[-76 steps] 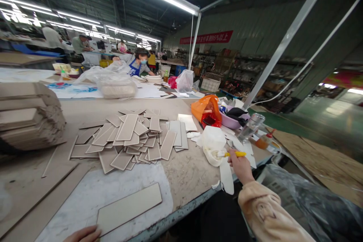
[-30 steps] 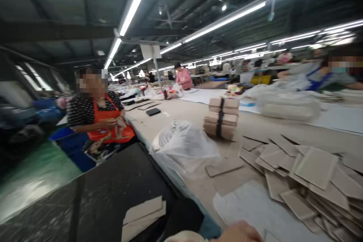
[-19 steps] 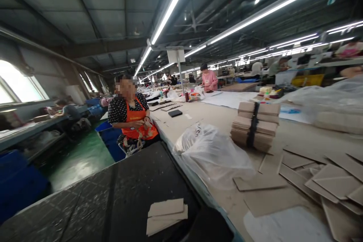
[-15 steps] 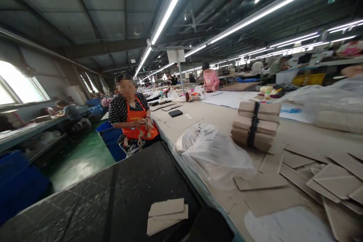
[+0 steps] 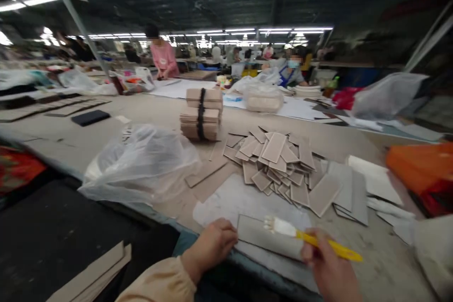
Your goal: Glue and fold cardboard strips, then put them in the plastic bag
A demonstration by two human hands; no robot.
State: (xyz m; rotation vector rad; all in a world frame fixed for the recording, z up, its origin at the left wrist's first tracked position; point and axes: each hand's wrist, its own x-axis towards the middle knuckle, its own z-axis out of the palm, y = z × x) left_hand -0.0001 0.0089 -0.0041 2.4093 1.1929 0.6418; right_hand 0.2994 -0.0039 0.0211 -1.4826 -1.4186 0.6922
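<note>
My right hand (image 5: 327,262) is closed round the yellow handle of a paintbrush (image 5: 311,239). Its head is coated in something white and points left, over a flat beige rectangular piece (image 5: 269,238). That piece lies near the table's front edge on a whitish sheet (image 5: 222,200). My left hand (image 5: 214,241) has its fingers curled together at the left end of the piece, pinching it. Just beyond lies a loose heap of similar beige pieces (image 5: 276,146) with pale edges.
Left of the heap lies a translucent plastic bag (image 5: 145,163). Behind it stands a stack of beige pieces (image 5: 193,125) tied with a black band. More pieces (image 5: 95,278) rest on a black surface at lower left. An orange item (image 5: 419,165) is at right. People work farther back.
The view has swung right and down. Both my hands, the brush and the piece under it have come into view. The co-worker in the orange apron is mostly out of the picture.
</note>
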